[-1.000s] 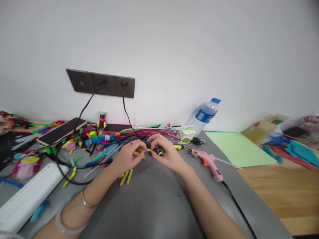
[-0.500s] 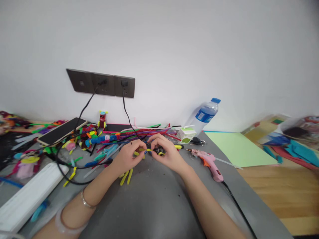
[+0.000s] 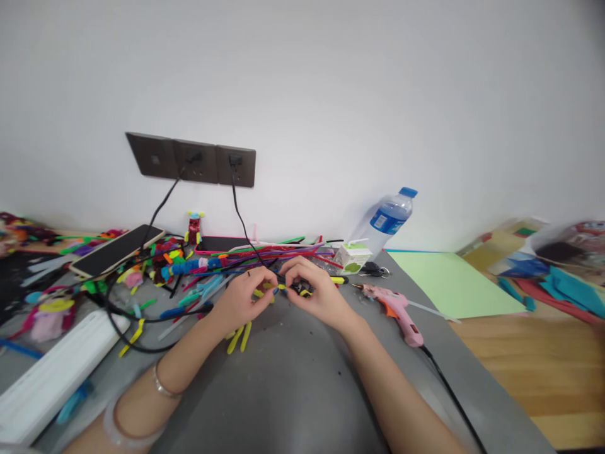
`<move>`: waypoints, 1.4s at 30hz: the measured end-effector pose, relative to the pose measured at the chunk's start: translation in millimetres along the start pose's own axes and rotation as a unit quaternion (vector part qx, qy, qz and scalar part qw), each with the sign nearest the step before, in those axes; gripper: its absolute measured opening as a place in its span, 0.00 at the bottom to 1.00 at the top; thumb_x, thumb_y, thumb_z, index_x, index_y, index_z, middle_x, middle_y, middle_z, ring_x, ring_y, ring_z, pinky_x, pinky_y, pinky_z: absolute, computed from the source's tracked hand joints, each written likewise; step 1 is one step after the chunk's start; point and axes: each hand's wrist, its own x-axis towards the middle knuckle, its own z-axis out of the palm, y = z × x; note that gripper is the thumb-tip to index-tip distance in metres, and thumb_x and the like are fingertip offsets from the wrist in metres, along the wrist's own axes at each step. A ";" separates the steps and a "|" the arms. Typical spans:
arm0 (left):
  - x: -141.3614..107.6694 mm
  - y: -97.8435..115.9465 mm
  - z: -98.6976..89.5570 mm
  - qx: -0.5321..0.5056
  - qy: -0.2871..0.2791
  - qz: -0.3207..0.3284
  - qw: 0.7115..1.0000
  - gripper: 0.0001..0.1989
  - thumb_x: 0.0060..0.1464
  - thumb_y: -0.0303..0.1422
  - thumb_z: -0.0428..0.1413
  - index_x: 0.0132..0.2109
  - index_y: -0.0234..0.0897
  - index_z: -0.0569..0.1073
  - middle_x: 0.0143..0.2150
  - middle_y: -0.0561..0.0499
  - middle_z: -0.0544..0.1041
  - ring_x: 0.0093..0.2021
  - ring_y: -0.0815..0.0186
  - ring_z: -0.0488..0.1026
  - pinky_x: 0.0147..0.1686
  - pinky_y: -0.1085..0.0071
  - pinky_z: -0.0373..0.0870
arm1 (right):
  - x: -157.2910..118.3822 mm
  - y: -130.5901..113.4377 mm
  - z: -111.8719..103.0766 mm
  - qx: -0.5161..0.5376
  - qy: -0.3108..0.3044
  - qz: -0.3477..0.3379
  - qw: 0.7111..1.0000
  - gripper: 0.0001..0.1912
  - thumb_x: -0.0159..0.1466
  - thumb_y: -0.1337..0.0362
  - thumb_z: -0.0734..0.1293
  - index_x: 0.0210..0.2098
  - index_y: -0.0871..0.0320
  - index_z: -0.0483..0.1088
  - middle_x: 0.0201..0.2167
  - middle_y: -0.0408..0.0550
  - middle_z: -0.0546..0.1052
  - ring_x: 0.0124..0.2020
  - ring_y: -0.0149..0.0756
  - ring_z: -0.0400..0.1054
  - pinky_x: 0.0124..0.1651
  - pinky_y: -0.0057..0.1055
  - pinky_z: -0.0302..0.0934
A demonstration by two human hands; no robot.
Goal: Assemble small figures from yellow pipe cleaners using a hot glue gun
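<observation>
Above the grey table, my left hand (image 3: 246, 296) and my right hand (image 3: 314, 293) meet fingertip to fingertip. Both pinch a short yellow pipe cleaner piece (image 3: 281, 287), whose ends vanish under the fingers. Several more yellow pipe cleaner pieces (image 3: 246, 336) lie on the table below my left wrist. Beyond my right fingers, a yellow-and-black tool (image 3: 338, 279) is mostly hidden. To the right rests a pink hot glue gun (image 3: 399, 312) with an orange trigger and a glue stick in its back.
Colourful pipe cleaners (image 3: 283, 252) lie along the wall. On the left are a phone (image 3: 120, 249), a white power strip (image 3: 61, 372), small pipe cleaner figures (image 3: 50, 312) and black cables. A drink carton (image 3: 352, 257), a water bottle (image 3: 390, 217) and green paper (image 3: 454, 284) stand or lie to the right.
My hands keep the same pinch on the yellow piece, with barely any finger movement. The whole view has shifted very slightly.
</observation>
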 end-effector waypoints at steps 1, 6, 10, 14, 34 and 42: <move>-0.1 -0.2 0.1 0.000 0.000 -0.001 1.000 0.06 0.58 0.23 0.51 0.40 0.38 0.68 0.35 0.53 0.73 0.33 0.70 0.72 0.33 0.77 0.68 | 0.2 0.0 0.2 0.002 0.000 0.000 1.000 0.11 0.59 0.78 0.65 0.33 0.55 0.63 0.41 0.49 0.73 0.43 0.36 0.69 0.44 0.32 0.63; -0.7 0.0 0.1 0.001 -0.003 -0.008 1.000 0.07 0.58 0.22 0.51 0.40 0.38 0.68 0.34 0.54 0.73 0.32 0.70 0.72 0.31 0.77 0.68 | 0.7 -0.5 -0.2 0.023 -0.010 0.012 1.000 0.11 0.59 0.78 0.64 0.32 0.55 0.63 0.37 0.48 0.73 0.39 0.36 0.68 0.42 0.33 0.62; -1.0 0.8 -0.4 0.002 -0.005 -0.005 1.000 0.06 0.58 0.23 0.51 0.40 0.38 0.68 0.34 0.54 0.73 0.33 0.70 0.72 0.33 0.77 0.68 | 0.2 -0.9 -0.8 0.038 -0.017 0.032 0.999 0.11 0.59 0.78 0.63 0.32 0.55 0.64 0.36 0.47 0.73 0.37 0.35 0.67 0.40 0.32 0.62; -0.6 0.7 -0.4 0.004 -0.002 0.000 1.000 0.06 0.58 0.22 0.51 0.40 0.38 0.68 0.35 0.53 0.74 0.33 0.70 0.72 0.34 0.76 0.69 | -0.2 -0.4 -0.6 0.040 -0.015 0.035 0.998 0.11 0.58 0.78 0.63 0.32 0.56 0.64 0.35 0.47 0.73 0.36 0.34 0.67 0.39 0.31 0.62; -0.7 0.3 -2.9 0.016 -0.029 -0.019 0.999 0.06 0.63 0.28 0.49 0.45 0.39 0.69 0.32 0.54 0.78 0.31 0.68 0.76 0.33 0.75 0.68 | -0.5 0.2 -0.7 0.025 -0.007 0.035 0.999 0.08 0.60 0.75 0.64 0.33 0.55 0.65 0.35 0.47 0.73 0.36 0.35 0.67 0.39 0.32 0.64; -0.4 -2.6 -4.2 0.059 -0.026 -0.023 0.998 0.08 0.65 0.33 0.49 0.38 0.39 0.71 0.28 0.55 0.77 0.29 0.67 0.74 0.31 0.73 0.64 | -0.5 0.9 -0.5 0.033 0.012 0.030 0.999 0.07 0.60 0.75 0.65 0.33 0.56 0.66 0.35 0.47 0.73 0.35 0.34 0.68 0.39 0.31 0.64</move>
